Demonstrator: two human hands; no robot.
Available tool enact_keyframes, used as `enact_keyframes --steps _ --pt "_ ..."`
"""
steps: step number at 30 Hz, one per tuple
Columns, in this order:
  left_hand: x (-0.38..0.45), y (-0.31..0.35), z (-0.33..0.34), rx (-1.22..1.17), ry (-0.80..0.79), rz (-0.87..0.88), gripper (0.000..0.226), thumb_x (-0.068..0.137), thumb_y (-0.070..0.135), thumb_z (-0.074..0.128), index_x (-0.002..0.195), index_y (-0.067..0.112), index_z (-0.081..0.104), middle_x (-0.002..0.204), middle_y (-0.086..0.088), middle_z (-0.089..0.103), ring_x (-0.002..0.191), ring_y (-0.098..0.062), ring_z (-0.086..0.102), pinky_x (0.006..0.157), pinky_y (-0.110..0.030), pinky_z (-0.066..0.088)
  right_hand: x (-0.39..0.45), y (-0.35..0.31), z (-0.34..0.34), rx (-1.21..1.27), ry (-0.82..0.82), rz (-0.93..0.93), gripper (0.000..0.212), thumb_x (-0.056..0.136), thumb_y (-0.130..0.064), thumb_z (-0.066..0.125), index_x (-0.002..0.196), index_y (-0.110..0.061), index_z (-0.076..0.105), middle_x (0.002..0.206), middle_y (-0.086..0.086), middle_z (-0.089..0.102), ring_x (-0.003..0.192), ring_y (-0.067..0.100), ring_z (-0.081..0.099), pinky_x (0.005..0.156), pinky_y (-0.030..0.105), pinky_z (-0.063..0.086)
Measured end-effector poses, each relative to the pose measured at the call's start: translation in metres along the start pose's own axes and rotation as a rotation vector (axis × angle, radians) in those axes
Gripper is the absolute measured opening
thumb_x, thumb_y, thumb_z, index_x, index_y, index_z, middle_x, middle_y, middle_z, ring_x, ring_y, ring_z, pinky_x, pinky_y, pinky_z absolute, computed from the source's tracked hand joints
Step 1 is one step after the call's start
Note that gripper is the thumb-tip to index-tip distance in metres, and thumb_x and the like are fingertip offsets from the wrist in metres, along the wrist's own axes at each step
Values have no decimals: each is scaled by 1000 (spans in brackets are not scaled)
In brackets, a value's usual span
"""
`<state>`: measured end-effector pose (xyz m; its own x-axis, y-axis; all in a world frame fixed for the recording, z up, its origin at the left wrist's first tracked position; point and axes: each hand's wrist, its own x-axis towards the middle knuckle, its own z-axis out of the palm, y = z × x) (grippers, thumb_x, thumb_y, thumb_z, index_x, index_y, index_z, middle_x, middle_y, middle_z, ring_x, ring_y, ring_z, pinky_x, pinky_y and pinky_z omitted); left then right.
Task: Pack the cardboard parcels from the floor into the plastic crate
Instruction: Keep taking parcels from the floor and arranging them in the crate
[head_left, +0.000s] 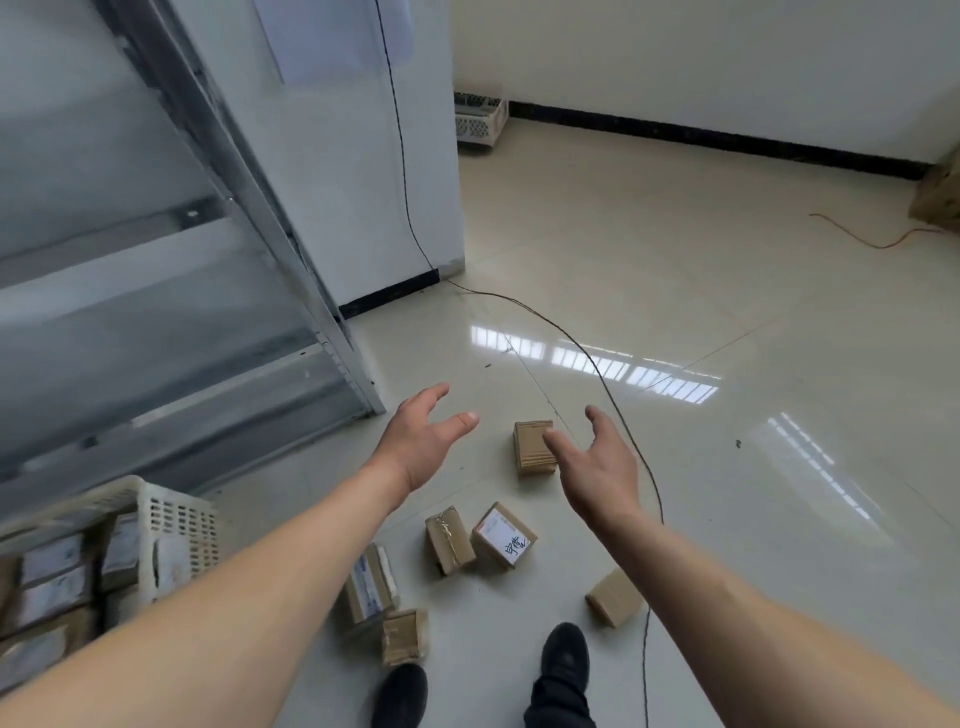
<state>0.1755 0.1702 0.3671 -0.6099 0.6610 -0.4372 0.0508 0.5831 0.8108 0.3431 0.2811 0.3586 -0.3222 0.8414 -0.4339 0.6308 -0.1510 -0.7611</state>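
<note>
cardboard, brown and ribbed along its side: the far parcel (534, 448) lies on the glossy floor (727, 291) between the two outstretched hands, just beside the right hand (597, 467), whose thumb crosses its edge in the picture. whether the thumb touches it cannot be told. the left hand (423, 447) hangs apart from it, to its left. each hand's grip is spread, fingers relaxed, holding nothing. nearer the feet lie more parcels: a taped one (449, 540), a labelled one (504, 535) just beside it, a plain one (614, 597) to the right and two (370, 584) (404, 636) near the left forearm. the white plastic crate (176, 519) stands at the lower left with parcels already in it. a black cable (597, 369) runs across the floor past the right hand.
</note>
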Motion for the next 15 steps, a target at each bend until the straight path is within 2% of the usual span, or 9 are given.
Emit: enact_keyframes --steps 3,7,9,12,15 --pt "19 -7 24 -12 24 -42 64 94 36 65 152 23 40 159 1 35 146 -18 31 104 -25 24 28 16 -2 -18 -38 17 71 93 -36 66 156 -19 38 157 1 45 143 22 42 110 30 33" --pt "54 -30 58 -19 2 -93 63 93 35 67 150 22 42 158 0 36 145 -16 33 104 -21 24 66 49 9 -49 -70 48 64 95 -33 65 153 -18 42 147 2 54 134 23 48 94 24 31" --pt "76 -51 75 -15 -26 -126 64 93 35 67 150 23 43 158 1 36 145 -15 33 103 -20 23 86 73 24 -64 -93 76 64 96 -33 64 154 -18 40 149 2 52 136 23 47 96 26 32" --pt "112 -97 101 19 -68 -164 65 92 38 67 151 24 42 158 0 36 146 -16 32 105 -22 23 118 116 55 -81 -104 122 67 95 -35 63 155 -19 38 155 0 47 143 22 41 111 32 33" --pt "152 -152 127 59 -106 -205 65 93 38 66 151 24 41 158 0 36 145 -18 33 108 -24 25 153 166 95 -95 -118 170 70 94 -38 63 156 -21 36 159 2 42 146 24 39 117 39 32"
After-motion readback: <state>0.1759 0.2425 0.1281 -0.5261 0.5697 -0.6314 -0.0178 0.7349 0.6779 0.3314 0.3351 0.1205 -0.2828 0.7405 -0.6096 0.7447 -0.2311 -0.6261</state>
